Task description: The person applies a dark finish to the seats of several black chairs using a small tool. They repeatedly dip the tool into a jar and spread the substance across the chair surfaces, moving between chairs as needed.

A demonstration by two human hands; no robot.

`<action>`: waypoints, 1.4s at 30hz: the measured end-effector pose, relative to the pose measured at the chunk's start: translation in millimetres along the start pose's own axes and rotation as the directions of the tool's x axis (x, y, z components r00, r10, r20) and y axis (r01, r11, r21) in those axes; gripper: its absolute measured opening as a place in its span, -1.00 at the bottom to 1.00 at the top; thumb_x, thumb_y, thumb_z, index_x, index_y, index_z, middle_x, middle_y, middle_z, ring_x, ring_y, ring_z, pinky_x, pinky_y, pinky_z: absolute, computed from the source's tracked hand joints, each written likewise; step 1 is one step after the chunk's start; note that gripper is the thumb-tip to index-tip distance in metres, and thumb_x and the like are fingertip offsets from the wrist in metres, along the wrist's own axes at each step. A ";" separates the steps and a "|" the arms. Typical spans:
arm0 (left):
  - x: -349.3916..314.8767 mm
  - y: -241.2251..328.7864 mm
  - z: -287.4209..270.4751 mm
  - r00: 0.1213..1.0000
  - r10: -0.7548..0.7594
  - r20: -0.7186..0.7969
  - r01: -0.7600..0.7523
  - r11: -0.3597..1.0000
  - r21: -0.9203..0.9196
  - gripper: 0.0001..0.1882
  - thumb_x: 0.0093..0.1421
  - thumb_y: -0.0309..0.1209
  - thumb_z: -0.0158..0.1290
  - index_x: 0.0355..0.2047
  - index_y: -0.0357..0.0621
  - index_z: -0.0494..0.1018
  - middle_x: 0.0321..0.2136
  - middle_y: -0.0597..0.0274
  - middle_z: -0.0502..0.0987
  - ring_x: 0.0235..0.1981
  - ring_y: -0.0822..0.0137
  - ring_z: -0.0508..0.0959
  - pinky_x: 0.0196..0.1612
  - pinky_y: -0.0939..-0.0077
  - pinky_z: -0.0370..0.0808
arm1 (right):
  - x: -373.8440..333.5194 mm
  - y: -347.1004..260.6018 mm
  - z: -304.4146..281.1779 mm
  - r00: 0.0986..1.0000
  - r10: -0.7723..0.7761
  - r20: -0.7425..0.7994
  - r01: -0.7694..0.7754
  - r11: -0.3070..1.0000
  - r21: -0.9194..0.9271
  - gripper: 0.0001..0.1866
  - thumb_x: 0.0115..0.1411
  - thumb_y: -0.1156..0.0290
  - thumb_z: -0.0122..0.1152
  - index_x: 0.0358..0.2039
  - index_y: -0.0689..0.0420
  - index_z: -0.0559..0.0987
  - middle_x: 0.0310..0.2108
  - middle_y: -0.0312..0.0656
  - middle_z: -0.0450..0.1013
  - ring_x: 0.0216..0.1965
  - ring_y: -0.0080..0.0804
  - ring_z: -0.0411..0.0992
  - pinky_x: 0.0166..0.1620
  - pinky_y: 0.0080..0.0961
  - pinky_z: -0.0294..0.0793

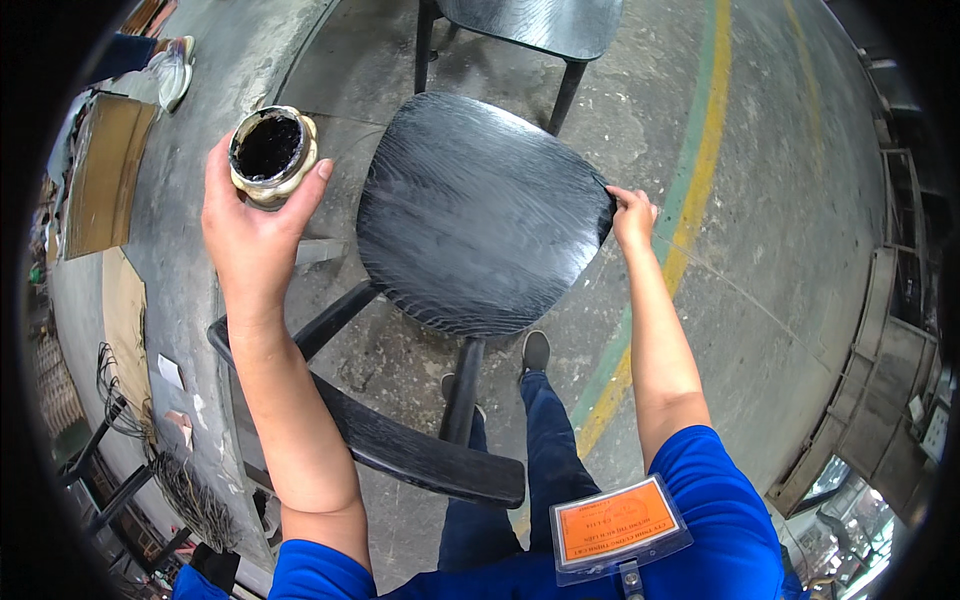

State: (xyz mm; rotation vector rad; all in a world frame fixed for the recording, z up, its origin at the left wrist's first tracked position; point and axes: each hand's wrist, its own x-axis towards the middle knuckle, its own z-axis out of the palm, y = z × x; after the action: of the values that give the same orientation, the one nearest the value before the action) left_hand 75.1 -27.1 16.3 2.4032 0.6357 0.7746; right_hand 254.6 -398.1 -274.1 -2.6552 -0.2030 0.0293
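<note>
A black wooden chair [480,215] stands on the concrete floor in front of me, its seat facing up and its curved backrest [400,450] nearest my legs. My left hand [250,225] is raised to the left of the seat and grips a small round tin [272,152] filled with black paste or paint, open side up. My right hand [632,215] pinches the right edge of the seat with the fingers closed on it.
A second black chair [540,25] stands just beyond the first. A green and yellow floor stripe [690,200] runs on the right. Cardboard sheets [100,170] lie left, another person's shoe [172,70] at top left, metal racks [890,350] on the right.
</note>
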 end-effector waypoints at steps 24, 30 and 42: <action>0.7 0.8 -0.7 1.000 0.012 0.011 -0.012 1.000 -0.027 -0.35 -0.12 -0.32 0.43 -0.04 -0.29 0.42 -0.23 0.13 0.61 -0.19 0.34 0.60 -0.08 0.46 0.49 | 3.7 -21.1 17.8 0.996 -0.034 -0.086 0.029 0.998 -0.059 -0.69 0.10 0.52 0.16 -0.28 -0.25 0.72 -0.27 -0.32 0.45 -0.12 -0.21 0.31 0.03 -0.37 0.36; 0.2 2.7 -0.7 1.000 0.001 -0.002 -0.001 0.998 -0.061 -0.35 -0.12 -0.33 0.44 -0.04 -0.28 0.42 -0.23 0.16 0.61 -0.20 0.37 0.59 -0.08 0.48 0.49 | 14.1 -16.3 13.2 0.999 -0.025 -0.035 0.023 0.999 -0.034 -0.66 0.10 0.54 0.13 -0.27 -0.23 0.72 -0.29 -0.27 0.47 -0.12 -0.19 0.31 0.02 -0.36 0.35; 0.4 2.6 -0.1 1.000 0.004 -0.002 -0.004 0.996 -0.086 -0.37 -0.11 -0.33 0.44 -0.05 -0.27 0.43 -0.23 0.18 0.61 -0.19 0.38 0.59 -0.08 0.49 0.48 | 28.7 -3.6 9.9 0.999 -0.049 0.025 0.048 0.998 0.046 -0.61 0.09 0.59 0.06 -0.25 -0.19 0.72 -0.33 -0.24 0.50 -0.21 -0.26 0.43 0.10 -0.18 0.22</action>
State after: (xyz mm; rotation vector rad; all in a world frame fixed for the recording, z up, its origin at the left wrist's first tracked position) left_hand 76.0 -28.8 18.1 2.3263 0.5865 0.7893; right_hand 282.0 -386.1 -280.8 -2.6046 -0.2716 0.0523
